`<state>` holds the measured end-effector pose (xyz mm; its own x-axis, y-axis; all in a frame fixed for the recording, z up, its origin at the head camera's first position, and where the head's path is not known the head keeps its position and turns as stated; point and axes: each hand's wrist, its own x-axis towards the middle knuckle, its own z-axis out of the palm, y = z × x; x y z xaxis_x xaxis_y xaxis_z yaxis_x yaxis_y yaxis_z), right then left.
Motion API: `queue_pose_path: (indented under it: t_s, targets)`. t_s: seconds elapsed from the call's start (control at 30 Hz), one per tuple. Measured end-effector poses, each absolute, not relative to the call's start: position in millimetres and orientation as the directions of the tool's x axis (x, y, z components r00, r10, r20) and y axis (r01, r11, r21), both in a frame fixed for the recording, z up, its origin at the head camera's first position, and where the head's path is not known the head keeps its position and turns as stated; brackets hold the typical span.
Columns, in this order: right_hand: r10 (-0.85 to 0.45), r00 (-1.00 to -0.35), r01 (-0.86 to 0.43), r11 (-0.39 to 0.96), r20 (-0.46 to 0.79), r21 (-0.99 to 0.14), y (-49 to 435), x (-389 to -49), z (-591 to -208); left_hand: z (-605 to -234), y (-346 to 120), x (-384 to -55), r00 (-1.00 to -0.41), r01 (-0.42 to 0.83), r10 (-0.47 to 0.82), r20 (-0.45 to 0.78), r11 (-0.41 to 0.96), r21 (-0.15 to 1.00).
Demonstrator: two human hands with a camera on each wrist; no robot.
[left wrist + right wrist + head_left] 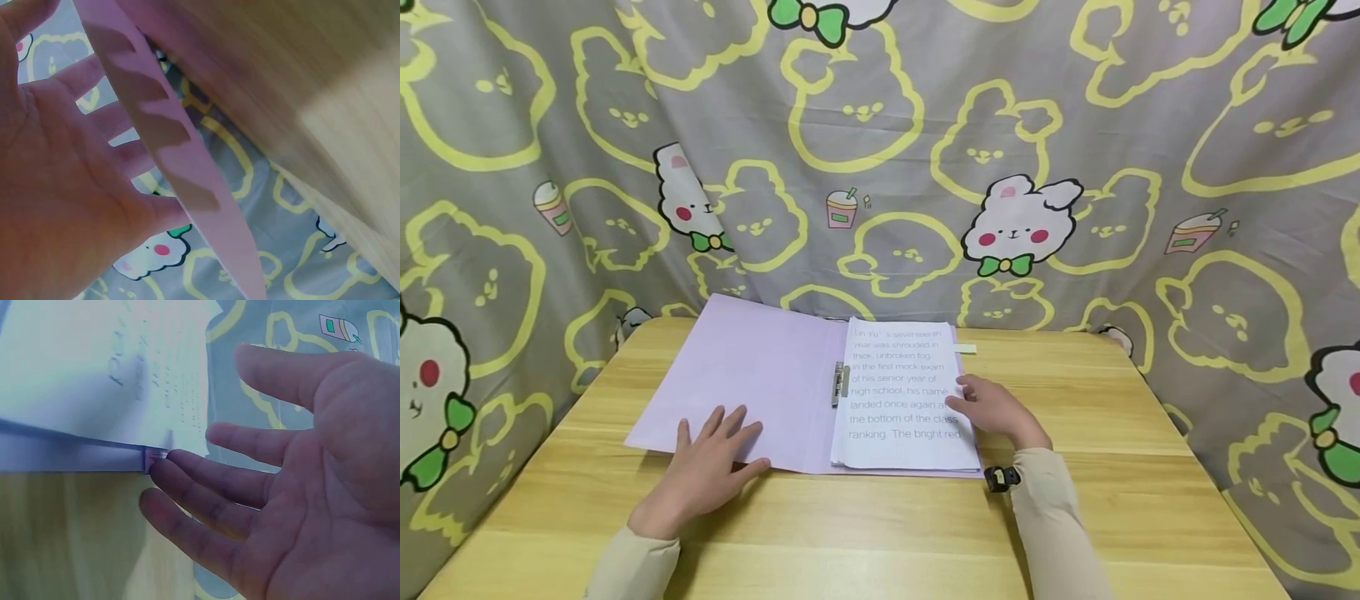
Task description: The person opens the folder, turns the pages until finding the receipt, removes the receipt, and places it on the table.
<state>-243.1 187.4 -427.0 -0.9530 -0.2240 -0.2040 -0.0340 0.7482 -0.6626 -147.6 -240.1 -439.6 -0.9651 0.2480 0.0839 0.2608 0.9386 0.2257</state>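
One lilac clip folder [760,367] lies spread out on the wooden table [880,542], its cover swung to the left and not folded over, with a stack of printed pages [902,400] squared up on the right-hand panel. As far as the state of things can be judged, the folder is unfolded and the pages are in position, while the cover remains to be shut if it is meant to be; whether the metal lever clip [840,383] at the stack's left edge grips the pages, I cannot tell. Two hands are in view. The left hand [709,467] rests on the cover's lower part, fingers spread wide and nearly straight, holding nothing; the cover's near edge seems to stand a little off the table. The right hand [996,408] is at the stack's right edge, its fingers loosely extended and apart, gripping nothing; whether its fingertips touch the paper is unclear. Counted out: one folder, one clip, one stack whose sheets cannot be numbered, one pale tab [966,349] jutting beyond the right edge, two beige sleeves [1056,517], one black wrist device [1002,478], one table and one rabbit-print curtain [880,125].
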Motion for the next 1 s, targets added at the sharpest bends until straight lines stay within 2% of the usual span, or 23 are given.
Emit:
queue_pose_path:
  t_s: [1.0]
  targets:
    - [-0.198, -0.968, -0.053, 0.76, -0.153, -0.648, 182.8, -241.1, -432.7, -444.4, -243.6, -143.9, -0.963, 0.269, 0.264, 0.055, 0.926, 0.266]
